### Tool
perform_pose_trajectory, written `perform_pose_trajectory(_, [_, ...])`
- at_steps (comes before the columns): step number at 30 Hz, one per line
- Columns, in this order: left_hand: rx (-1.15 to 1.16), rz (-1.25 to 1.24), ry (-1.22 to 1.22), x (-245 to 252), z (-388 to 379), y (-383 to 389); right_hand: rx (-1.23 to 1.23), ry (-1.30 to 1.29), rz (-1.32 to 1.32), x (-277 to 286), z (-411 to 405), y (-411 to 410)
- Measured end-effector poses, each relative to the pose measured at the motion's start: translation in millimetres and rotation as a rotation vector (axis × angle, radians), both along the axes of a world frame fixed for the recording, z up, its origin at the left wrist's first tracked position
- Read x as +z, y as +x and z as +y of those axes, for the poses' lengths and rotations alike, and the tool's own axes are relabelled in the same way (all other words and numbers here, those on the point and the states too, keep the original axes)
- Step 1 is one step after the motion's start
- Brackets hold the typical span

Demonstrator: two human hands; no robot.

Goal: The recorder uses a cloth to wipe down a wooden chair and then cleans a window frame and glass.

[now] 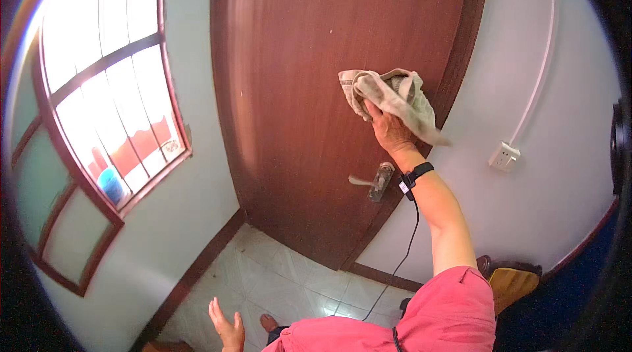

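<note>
My right hand (390, 130) is raised against the upper part of a reddish-brown wooden door (296, 105), near its right edge. It grips a crumpled, light-coloured cloth towel (390, 90) with a dark striped band; one corner hangs loose and blurred to the right. A black strap with a small device and a cable (407, 243) is on that wrist. Below the hand is the metal door handle (380, 182) with its lever pointing left. My left hand (228, 325) is low in front of me, fingers apart, holding nothing.
A barred window (118, 105) with an open shutter is at the left, a blue container (111, 184) behind its bars. A wall socket (504, 156) with a white cable conduit is right of the door. Yellow and dark brown furniture (513, 283) stands at lower right. The floor is tiled (276, 273).
</note>
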State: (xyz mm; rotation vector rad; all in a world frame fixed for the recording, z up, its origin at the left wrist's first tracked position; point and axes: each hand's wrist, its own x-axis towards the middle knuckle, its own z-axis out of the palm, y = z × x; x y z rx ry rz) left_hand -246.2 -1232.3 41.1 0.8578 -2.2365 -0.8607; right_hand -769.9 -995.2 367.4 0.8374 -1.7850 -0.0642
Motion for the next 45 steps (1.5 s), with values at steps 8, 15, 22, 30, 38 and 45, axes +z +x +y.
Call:
perform_pose_trajectory(8, [-0.228, -0.031, -0.059, -6, -112, -64, -0.038, -0.082, 0.051, 74, -30, 19])
perform_pose_trajectory(15, [-0.477, 0.019, -0.065, 1, -142, -156, -0.043, -0.200, 0.036, 207, -45, -14])
perform_pose_trajectory(22, [-0.528, 0.079, -0.056, -16, -134, -243, -0.242, -0.295, 0.248, 381, -68, -11])
perform_pose_trajectory(30, [-0.523, -0.008, 0.061, -63, -131, -292, -0.317, -0.300, 0.220, 483, -87, -27])
perform_pose_trajectory(38, [-0.785, -0.030, 0.058, -56, -153, -353, -0.233, -0.212, 0.175, 421, -134, -36])
perform_pose_trajectory(45, [-0.931, 0.079, -0.007, -6, -204, -352, -0.153, -0.167, 0.151, 292, -154, -63])
